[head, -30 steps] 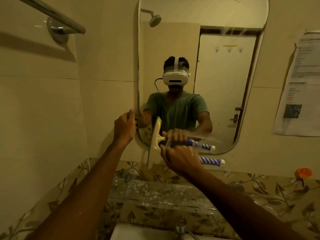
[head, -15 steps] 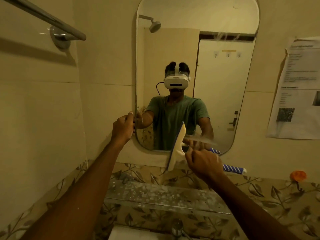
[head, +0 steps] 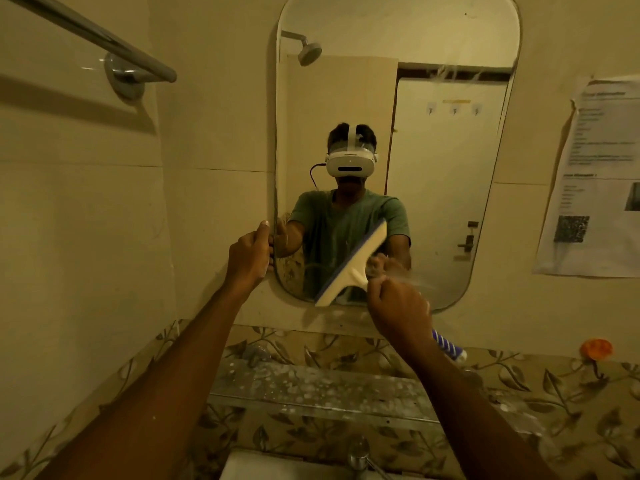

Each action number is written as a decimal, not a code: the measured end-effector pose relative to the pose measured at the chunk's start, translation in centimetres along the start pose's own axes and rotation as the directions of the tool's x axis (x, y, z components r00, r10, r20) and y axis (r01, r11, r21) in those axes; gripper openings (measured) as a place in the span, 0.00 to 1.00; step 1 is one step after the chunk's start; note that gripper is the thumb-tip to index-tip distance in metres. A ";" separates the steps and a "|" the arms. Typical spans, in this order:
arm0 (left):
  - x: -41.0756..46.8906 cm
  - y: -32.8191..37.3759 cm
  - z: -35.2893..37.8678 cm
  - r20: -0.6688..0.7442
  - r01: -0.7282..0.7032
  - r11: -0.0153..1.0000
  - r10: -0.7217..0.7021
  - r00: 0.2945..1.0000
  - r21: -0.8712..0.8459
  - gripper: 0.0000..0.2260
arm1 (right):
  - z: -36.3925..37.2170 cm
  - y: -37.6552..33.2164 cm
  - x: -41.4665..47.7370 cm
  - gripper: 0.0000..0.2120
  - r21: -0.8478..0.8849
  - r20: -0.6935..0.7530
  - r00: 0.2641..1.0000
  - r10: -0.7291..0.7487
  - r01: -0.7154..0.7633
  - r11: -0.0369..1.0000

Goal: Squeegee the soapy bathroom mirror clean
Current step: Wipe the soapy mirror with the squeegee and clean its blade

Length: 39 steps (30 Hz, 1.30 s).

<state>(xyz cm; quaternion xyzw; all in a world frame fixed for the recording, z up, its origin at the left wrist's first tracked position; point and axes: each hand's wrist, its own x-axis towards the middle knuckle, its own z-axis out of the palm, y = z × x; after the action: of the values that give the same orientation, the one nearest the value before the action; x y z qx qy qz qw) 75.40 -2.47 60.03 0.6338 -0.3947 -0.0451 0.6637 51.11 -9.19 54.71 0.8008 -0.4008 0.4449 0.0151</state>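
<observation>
Squeegee (head: pixel 351 268) low on the mirror (head: pixel 433 168), and on my feed its cream blade lay tilted across the bottom of the glass, upper end up to the right, lower end down at the mirror's bottom rim. My right hand (head: pixel 398 306) was wrapped tight round the handle just behind the blade, knuckles toward the camera, and the blue-and-white striped end of the handle (head: pixel 448 346) poked out below the wrist. Whether the rubber edge actually pressed the glass, I could not tell from here. My left hand (head: pixel 247 254) was well apart from the right, fingers curled round the mirror's left edge, thumb pointing up. Pale streaks smeared the glass just right of the right hand, and a few more hung near the top right (head: pixel 446 72). Below the mirror ran a glass shelf (head: pixel 311 386) speckled with white spots, then leaf-patterned tiles, then the tap (head: pixel 358 455) at the bottom of my view. A chrome towel bar (head: pixel 104 39) crossed the upper left wall, and a printed paper sheet (head: pixel 595 178) hung on the right wall, above a small orange thing (head: pixel 596 348).
</observation>
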 end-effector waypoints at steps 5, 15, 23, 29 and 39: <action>0.1 0.0 0.0 0.024 -0.019 1.000 0.019 1.000 0.011 0.21 | 0.6 0.7 -2.1 0.24 -0.011 -0.017 0.989 0.147 -0.147 0.989; -0.2 -0.4 0.4 -0.054 -0.062 0.998 0.063 0.997 0.022 0.22 | 2.2 -4.4 0.7 0.22 -0.223 0.157 0.974 -0.163 0.196 0.955; -0.2 -0.4 0.4 -0.033 -0.078 0.996 0.080 0.996 0.050 0.20 | -0.4 5.0 -0.2 0.23 -0.230 0.165 0.986 -0.005 0.044 0.972; -0.4 -0.5 0.8 -0.029 -0.085 0.989 0.089 0.996 0.121 0.18 | -2.0 7.3 -1.7 0.25 -0.237 0.095 0.995 0.027 -0.003 0.971; -0.8 -0.6 1.7 -0.097 -0.048 0.997 0.054 0.994 0.066 0.16 | 0.0 1.6 0.7 0.21 -0.200 0.173 0.980 -0.098 0.133 0.971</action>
<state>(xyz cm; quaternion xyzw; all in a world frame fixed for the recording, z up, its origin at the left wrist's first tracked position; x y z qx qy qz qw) 74.12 -3.50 58.90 0.6456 -0.3787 0.0159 0.6630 50.30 -10.70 54.67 0.8502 -0.3981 0.3315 0.0933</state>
